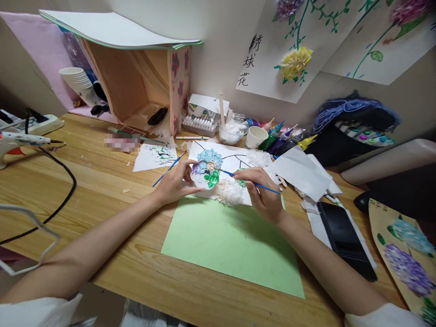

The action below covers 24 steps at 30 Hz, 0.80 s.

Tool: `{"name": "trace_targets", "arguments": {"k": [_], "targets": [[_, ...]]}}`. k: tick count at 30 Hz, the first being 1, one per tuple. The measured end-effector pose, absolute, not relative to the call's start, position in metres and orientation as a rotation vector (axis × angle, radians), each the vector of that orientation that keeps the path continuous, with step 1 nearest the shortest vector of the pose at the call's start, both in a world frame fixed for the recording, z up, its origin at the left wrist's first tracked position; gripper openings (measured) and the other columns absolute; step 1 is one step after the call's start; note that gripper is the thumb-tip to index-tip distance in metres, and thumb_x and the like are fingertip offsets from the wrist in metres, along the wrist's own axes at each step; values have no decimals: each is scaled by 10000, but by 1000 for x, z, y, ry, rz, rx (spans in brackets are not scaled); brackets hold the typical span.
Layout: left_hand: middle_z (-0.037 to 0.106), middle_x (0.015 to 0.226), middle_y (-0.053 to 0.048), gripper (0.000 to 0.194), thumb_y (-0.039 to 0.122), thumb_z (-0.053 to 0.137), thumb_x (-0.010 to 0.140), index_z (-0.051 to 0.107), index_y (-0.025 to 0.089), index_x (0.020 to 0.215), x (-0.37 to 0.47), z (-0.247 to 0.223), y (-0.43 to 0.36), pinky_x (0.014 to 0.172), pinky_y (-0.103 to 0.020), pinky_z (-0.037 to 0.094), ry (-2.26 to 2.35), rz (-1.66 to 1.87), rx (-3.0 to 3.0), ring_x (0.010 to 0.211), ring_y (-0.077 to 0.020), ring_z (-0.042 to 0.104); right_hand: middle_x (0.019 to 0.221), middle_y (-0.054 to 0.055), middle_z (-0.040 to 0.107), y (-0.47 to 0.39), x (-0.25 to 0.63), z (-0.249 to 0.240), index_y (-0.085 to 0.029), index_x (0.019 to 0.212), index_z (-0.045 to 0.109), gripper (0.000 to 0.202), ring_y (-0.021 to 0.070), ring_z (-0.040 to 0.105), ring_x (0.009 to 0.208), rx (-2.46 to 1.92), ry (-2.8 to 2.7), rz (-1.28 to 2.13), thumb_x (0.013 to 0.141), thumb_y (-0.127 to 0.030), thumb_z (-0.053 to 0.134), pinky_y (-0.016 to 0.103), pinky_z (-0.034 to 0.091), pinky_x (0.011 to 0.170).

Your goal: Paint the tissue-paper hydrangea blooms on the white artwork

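Observation:
My left hand (176, 180) grips the edge of a small round paint palette (200, 182) daubed with green, blue and purple paint. Pinched in my right hand (261, 193) is a thin blue paintbrush (256, 184), its tip at the palette's right side. Beneath both hands lies a white sheet (235, 152) with dark painted stems. A blue tissue flower (210, 156) sits behind the palette, and a cream tissue flower (229, 193) lies between my hands. Another white tissue flower (259, 158) rests farther back. Under the white sheet is a green sheet (235, 245).
A second paintbrush (169, 169) lies left of my left hand beside paint-smeared paper (155, 156). Behind stand a paper cup (256, 137), a clear bowl (232, 131) and paint bottles (272, 136). A black phone-like tray (345, 238) is at right; a glue gun (23, 141) with cable is at left.

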<state>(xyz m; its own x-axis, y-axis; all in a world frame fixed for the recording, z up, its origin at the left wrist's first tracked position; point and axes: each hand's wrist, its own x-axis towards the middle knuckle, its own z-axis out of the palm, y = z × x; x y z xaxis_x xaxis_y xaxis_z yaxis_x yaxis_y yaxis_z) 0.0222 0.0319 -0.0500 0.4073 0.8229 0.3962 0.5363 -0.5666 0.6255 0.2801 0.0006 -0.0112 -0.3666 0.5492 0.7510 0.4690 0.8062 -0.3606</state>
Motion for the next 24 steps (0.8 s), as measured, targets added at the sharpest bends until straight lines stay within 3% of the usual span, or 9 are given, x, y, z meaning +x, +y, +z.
{"name": "trace_targets", "arguments": {"k": [9,14,24], "targets": [[585,855,13,657,469,740,735,410,203,1238,22,-50,32,577,-230,478,1142,977,2288,645,-121,612,867,62,701,-1,284,-11,-228,1003,613,216,199,630,833,-744,-1959,107,965,-217,401,366,503,711],[587,846,13,667,491,743,724,420,202,1230,21,-52,32,583,-236,477,1170,981,2303,645,-129,615,692,28,644,-4,287,-14,-236,859,603,265,174,582,654,-677,-1810,139,976,-273,368,337,468,587],[581,827,26,677,484,757,710,417,198,1220,21,-51,32,588,-233,468,1206,975,2305,629,-125,616,679,29,611,-4,282,-21,-214,866,572,240,162,541,639,-670,-2017,188,968,-192,356,314,458,603]]}}
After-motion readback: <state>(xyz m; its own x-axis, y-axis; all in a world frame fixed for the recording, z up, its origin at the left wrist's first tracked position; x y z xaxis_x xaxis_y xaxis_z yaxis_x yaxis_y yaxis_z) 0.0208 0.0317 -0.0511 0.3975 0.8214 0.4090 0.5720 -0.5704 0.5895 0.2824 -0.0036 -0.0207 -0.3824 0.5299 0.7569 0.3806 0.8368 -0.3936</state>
